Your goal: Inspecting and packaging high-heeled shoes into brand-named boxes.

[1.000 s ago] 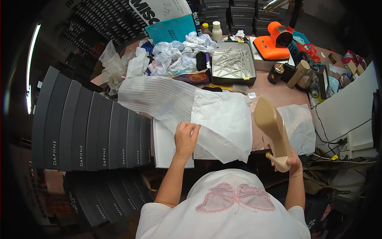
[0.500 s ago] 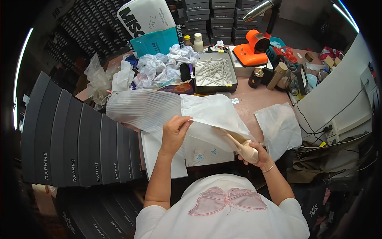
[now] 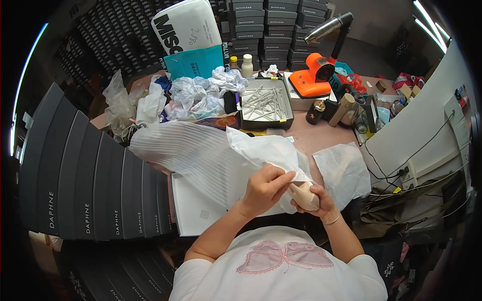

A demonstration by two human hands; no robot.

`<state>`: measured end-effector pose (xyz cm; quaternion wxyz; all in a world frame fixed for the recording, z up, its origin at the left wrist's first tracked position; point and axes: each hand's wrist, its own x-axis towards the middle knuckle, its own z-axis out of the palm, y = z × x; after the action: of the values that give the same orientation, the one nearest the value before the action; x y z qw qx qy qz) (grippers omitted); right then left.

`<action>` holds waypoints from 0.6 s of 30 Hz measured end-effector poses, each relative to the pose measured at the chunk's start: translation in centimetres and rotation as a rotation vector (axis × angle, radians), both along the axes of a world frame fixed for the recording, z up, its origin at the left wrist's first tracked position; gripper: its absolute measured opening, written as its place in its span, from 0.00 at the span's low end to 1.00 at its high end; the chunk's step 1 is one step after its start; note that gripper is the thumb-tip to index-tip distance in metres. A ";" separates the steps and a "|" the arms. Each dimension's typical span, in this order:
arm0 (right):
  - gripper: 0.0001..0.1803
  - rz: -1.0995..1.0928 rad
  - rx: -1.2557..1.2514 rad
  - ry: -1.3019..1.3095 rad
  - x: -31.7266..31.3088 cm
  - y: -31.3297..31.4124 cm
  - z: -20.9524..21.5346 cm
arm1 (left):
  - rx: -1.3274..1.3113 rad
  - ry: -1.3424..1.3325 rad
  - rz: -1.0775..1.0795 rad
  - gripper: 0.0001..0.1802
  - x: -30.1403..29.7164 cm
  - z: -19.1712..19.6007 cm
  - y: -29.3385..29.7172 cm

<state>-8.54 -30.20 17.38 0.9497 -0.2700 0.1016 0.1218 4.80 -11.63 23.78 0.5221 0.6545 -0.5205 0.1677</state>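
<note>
A beige shoe (image 3: 305,196) sits in my right hand (image 3: 323,202), whose fingers wrap round its toe end. The rest of the shoe is covered by a white paper or cloth sleeve (image 3: 261,149). My left hand (image 3: 267,186) pinches the sleeve's edge just above the shoe's opening, close to my right hand. Under my hands lie sheets of white paper and, to the left, a pleated translucent sheet (image 3: 186,148). A second white sheet or bag (image 3: 343,169) rests on the table to the right of the shoe.
Dark grey shoe boxes (image 3: 95,175) stand in a row at the left. Behind the work area are crumpled paper (image 3: 196,95), a box of white sticks (image 3: 265,103), an orange device (image 3: 314,78) and a small black jar (image 3: 316,112). Cables (image 3: 396,175) hang at the right.
My left hand has moved right and nearer, drawing the sleeve's edge over to the shoe. More of the shoe is covered now. My right hand has shifted slightly left, still holding the shoe.
</note>
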 end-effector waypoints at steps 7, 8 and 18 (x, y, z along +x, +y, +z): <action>0.28 -0.408 -0.085 -0.005 4.4 6.3 2.4 | -0.030 -0.095 -0.620 0.20 -9.2 -0.6 -2.6; 0.28 -0.394 -0.132 0.002 4.1 6.4 1.6 | -0.038 0.036 -0.603 0.19 -9.1 -1.4 -2.1; 0.30 -0.397 -1.416 -0.229 2.2 5.3 0.8 | 0.158 0.159 -0.450 0.25 -7.5 -1.7 0.2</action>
<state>-6.38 -24.94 18.15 0.5571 -0.8051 0.1030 -0.1758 -2.72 -11.46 22.03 0.5328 0.5722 -0.6218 -0.0462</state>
